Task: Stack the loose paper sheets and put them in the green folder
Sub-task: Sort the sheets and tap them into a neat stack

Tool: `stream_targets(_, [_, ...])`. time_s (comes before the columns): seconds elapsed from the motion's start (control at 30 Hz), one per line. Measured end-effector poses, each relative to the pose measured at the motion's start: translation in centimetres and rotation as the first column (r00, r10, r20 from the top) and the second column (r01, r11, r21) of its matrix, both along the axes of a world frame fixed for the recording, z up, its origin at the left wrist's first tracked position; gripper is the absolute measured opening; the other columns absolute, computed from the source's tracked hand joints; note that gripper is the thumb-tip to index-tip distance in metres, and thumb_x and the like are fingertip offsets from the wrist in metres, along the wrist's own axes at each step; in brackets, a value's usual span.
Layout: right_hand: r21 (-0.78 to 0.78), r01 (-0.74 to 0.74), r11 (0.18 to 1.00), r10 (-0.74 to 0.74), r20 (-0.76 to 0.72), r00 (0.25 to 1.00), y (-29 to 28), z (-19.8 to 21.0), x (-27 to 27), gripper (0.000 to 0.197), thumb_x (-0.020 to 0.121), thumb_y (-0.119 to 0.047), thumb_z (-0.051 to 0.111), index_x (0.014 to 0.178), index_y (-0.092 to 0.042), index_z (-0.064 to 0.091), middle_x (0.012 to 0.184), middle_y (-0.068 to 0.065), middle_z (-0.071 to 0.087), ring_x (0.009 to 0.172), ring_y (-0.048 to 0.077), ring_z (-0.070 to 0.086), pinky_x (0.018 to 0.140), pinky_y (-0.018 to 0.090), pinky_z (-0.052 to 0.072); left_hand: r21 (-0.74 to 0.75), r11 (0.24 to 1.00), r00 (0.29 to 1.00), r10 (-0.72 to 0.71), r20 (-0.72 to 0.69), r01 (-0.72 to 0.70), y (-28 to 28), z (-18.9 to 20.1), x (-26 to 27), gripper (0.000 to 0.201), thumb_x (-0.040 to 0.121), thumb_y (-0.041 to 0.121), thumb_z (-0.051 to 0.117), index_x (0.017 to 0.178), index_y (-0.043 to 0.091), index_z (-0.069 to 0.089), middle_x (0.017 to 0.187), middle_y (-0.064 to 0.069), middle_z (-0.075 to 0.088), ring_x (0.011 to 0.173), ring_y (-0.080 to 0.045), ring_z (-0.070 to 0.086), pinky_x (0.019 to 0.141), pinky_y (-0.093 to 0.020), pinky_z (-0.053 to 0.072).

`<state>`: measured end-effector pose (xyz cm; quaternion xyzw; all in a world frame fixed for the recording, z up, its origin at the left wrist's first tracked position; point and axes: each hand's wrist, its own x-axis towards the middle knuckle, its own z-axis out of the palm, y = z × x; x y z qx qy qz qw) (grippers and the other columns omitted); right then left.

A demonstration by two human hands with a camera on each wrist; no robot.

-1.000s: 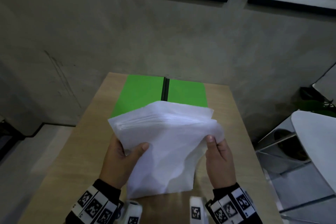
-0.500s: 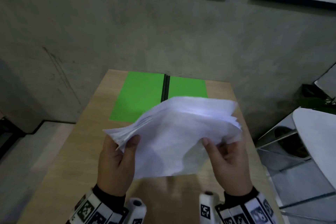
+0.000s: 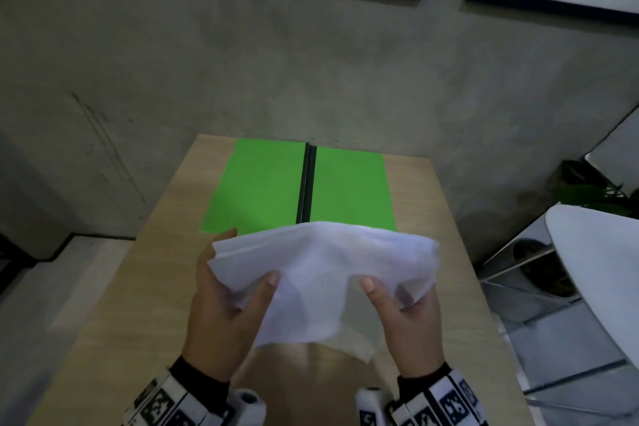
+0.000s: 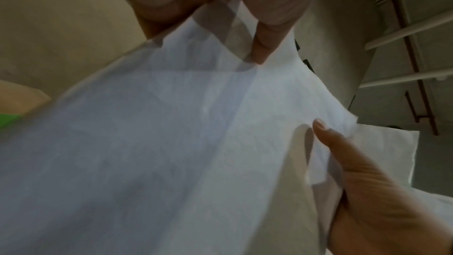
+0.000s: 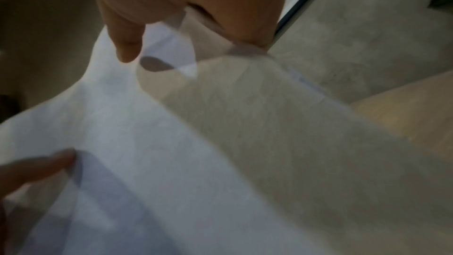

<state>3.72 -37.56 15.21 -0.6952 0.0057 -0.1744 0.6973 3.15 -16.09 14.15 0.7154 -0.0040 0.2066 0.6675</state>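
Wooden table [image 3: 422, 252] – both hands' grip pinches paper sheets [image 3: 321, 273], hiding fingers.

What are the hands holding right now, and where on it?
Both hold the paper stack: left hand grips its left edge, right hand its right edge.

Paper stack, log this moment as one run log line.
paper stack: held above table | left hand: gripping | right hand: gripping | green folder: open, empty
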Motion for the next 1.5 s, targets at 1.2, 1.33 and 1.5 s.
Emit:
stream_targets(1.2, [0.055, 0.19, 0.98, -0.189, -0.017, 0.982, -0.9, -3.0, 0.2, 0.037, 0.084, -0.056, 0.044, 0.088, -0.024, 0.064, 0.079, -0.02, 0.068, 0.075, -0.011, 0.057, 0.07, 0.007, 0.043, -0.303, 0.947, 0.954, -0.183, -0.236, 0.107, 0.9, 0.0, 0.6, 0.021, 0.049, 0.018, 0.082, 0.065, 0.03, 0.078, 0.066, 0.01, 0.075, 0.061, 0.0, 0.067, 0.055, -0.014, 0.053])
stream_targets(1.33, [0.154, 0.173, 0.973, -0.176, 0.007, 0.984, -2.0, -3.8, 0.4, 0.006, 0.085, -0.029, 0.064, 0.084, -0.025, 0.068, 0.081, -0.009, 0.065, 0.081, 0.009, 0.056, 0.077, 0.019, 0.045, -0.269, 0.961, 0.954, -0.137, -0.265, 0.064, 0.7, -0.2, 0.4, 0.039, 0.069, -0.012, 0.074, 0.06, 0.027, 0.078, 0.062, 0.009, 0.074, 0.058, 0.001, 0.066, 0.053, -0.014, 0.052])
stream_targets(1.5, [0.097, 0.158, 0.983, -0.167, 0.091, 0.982, -3.6, -2.9, 0.1, 0.007, 0.072, -0.012, 0.068, 0.073, -0.019, 0.067, 0.064, -0.007, 0.058, 0.062, 0.01, 0.048, 0.062, 0.016, 0.042, -0.269, 0.953, 0.949, -0.208, -0.239, 0.141, 1.0, 0.1, 0.2, 0.034, 0.063, -0.014, 0.078, 0.064, 0.02, 0.078, 0.068, 0.006, 0.076, 0.062, -0.002, 0.068, 0.056, -0.015, 0.054])
